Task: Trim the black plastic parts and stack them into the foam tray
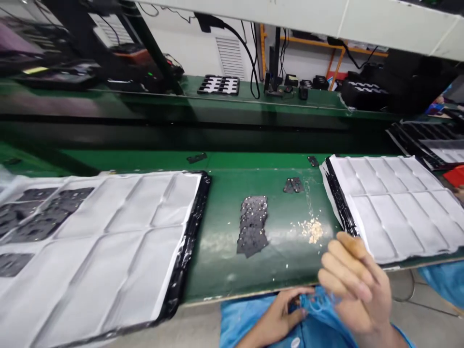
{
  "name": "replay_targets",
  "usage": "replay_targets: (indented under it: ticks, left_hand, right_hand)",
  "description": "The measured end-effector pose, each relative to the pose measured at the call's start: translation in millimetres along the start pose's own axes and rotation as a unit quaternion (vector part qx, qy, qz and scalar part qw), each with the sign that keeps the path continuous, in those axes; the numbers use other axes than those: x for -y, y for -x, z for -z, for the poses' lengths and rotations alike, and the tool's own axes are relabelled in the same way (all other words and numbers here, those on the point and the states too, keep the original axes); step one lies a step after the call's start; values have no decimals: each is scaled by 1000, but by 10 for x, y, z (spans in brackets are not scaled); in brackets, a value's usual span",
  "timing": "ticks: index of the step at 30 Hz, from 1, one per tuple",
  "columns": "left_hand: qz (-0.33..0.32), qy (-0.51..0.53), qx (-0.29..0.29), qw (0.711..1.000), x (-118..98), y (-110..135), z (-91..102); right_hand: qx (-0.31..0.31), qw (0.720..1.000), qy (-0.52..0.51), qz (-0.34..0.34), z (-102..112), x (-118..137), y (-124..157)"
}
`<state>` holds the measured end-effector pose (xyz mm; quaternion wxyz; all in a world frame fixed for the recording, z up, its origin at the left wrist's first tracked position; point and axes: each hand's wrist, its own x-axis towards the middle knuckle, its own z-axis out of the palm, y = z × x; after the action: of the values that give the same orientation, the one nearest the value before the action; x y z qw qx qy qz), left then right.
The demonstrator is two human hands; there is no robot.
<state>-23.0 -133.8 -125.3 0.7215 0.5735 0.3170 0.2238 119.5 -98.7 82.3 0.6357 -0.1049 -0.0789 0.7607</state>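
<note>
My right hand (353, 280) hovers over the front edge of the green table (224, 270), fingers curled in toward the palm; whether it holds anything is hidden. My left hand (279, 316) rests low at my lap, fingers pinching a fold of blue cloth (311, 309). A stack of small black flat parts (253, 224) lies on the table ahead of both hands. A small heap of pale crumbs (313, 230) sits just beyond my right hand.
A stack of black trays under white sheets (108, 241) fills the left. A second white-covered tray stack (395, 203) lies at right. Two small dark parts (293, 185) sit farther back. Behind runs a green conveyor (181, 121) with a tray of parts (219, 84) and cables.
</note>
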Motion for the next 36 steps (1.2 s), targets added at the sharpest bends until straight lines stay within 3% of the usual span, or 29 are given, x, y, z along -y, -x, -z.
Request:
replay_targets:
  ticks: [4, 6, 8, 10, 12, 13, 14, 15, 19, 21, 23, 25, 28, 30, 32, 34, 36]
  left_hand:
    - [-40, -1, -27, 999, -217, 365, -72]
    - [-67, -14, -63, 996, -451, 513, 12]
    - [-63, -15, -95, 993, -715, 635, 108]
    - [-13, 6, -81, 997, -965, 707, 162]
    - [51, 33, -29, 998, -1179, 713, 151]
    - [77, 42, -1, 996, -1272, 693, 124]
    - [98, 45, 26, 994, -1356, 664, 89]
    - [114, 44, 48, 991, -1430, 631, 48]
    - [129, 35, 91, 987, -1601, 549, -81]
    - [119, 39, 65, 990, -1582, 567, -100]
    - [129, 44, 12, 991, -1502, 601, -100]
    - [125, 48, -43, 990, -1400, 621, -103]
    - [39, 27, -116, 992, -1302, 589, -134]
    - [2, -6, -146, 989, -1299, 540, -158]
    - [4, -11, -144, 989, -1335, 494, -159]
    - [29, 28, -114, 993, -1396, 468, -135]
    - [64, 45, -95, 992, -1467, 466, -113]
  right_hand:
    - [-50, 991, 55, 114, -146, 285, 226]
    - [-94, 973, 139, 159, 10, 503, 482]
    - [-169, 928, 295, 154, 329, 745, 867]
    - [-256, 838, 479, 49, 710, 975, 1320]
    - [-312, 696, 643, -78, 994, 1118, 1702]
    - [-329, 624, 703, -88, 1059, 1130, 1819]
    - [-319, 577, 748, -83, 1065, 1091, 1869]
    - [-270, 560, 780, -67, 1018, 1004, 1848]
    - [70, 588, 805, 37, 638, 415, 1273]
    - [176, 600, 780, 41, 566, 190, 979]
    - [195, 594, 778, 60, 637, 93, 831]
    - [165, 587, 787, 98, 791, 86, 817]
    - [73, 591, 783, 181, 990, 106, 931]
    - [45, 615, 760, 205, 1039, 69, 1016]
    - [63, 658, 732, 164, 1050, -25, 1054]
    - [94, 695, 708, 78, 1074, -154, 1023]
    - [122, 700, 703, -1, 1130, -271, 926]
